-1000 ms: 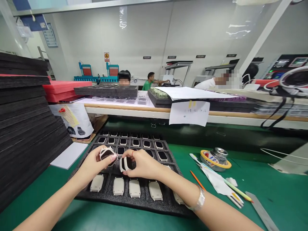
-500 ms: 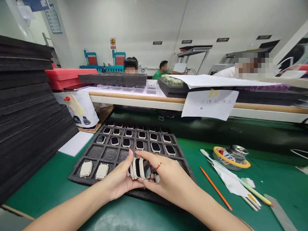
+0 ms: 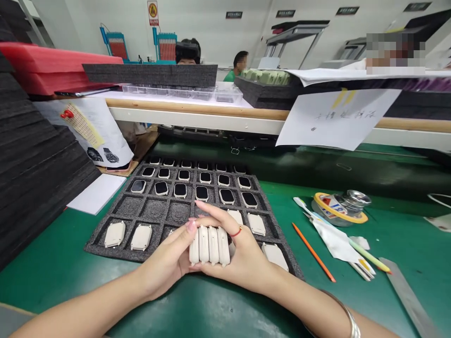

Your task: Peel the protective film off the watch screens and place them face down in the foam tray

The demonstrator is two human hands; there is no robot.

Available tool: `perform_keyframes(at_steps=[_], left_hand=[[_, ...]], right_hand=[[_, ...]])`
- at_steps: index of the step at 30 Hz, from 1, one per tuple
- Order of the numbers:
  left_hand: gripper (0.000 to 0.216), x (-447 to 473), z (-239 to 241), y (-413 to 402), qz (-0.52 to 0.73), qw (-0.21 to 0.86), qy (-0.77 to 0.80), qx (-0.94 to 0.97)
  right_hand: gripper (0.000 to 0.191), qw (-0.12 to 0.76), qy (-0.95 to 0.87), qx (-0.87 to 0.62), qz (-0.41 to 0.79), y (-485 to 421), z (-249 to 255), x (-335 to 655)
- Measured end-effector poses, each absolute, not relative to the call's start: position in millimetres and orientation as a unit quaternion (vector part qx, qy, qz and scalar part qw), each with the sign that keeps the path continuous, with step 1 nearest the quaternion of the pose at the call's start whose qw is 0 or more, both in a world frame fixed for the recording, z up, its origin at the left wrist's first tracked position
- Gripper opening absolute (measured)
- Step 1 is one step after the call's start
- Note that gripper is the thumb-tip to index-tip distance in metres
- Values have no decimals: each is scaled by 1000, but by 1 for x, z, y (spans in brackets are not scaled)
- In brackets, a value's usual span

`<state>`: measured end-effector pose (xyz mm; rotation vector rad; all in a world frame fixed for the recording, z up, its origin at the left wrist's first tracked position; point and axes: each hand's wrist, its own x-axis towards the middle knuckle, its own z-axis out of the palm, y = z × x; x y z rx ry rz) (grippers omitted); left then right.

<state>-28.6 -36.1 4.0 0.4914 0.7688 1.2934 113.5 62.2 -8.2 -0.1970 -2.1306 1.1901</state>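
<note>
Both my hands hold a small stack of white watch cases point(image 3: 209, 245) on edge, just above the near edge of a black foam tray point(image 3: 153, 210). My left hand point(image 3: 168, 262) presses the stack from the left with its thumb on the end case. My right hand point(image 3: 237, 251) cups the stack from the right and below, fingers curled over it. The tray's far rows hold watch cases with dark screens up point(image 3: 201, 191). Its near row holds white cases face down point(image 3: 141, 237).
Black foam sheets point(image 3: 31, 155) are stacked at the left beside a white card point(image 3: 96, 193). At the right lie an orange pencil point(image 3: 313, 252), a tape roll with a metal cup point(image 3: 340, 206), swabs and a steel ruler point(image 3: 405, 295). People work behind the raised shelf point(image 3: 197, 109).
My hands gathered separate watch cases into one stack and drew it toward me to the tray's near edge. The stack now shows its white edges. The view tilted down.
</note>
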Motion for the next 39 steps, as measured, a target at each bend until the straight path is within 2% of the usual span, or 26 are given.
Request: perform_keyframes(at_steps=[4, 10, 15, 24, 32, 39], left_hand=[[43, -28, 3, -37, 580, 686, 372, 232], [54, -29, 3, -35, 552, 670, 414, 276], [47, -28, 0, -34, 517, 613, 463, 377], [33, -29, 3, -35, 476, 595, 489, 424], [44, -24, -9, -36, 541, 594, 485, 345], [61, -22, -1, -38, 508, 562, 531, 379]], right_hand=[[102, 347, -806, -72, 473, 62, -8, 113], [93, 361, -811, -51, 458, 61, -9, 113], [82, 365, -798, -34, 478, 61, -12, 112], [88, 358, -799, -21, 483, 59, -14, 116], [87, 378, -835, -7, 400, 58, -17, 109], [80, 367, -805, -19, 466, 60, -21, 111]])
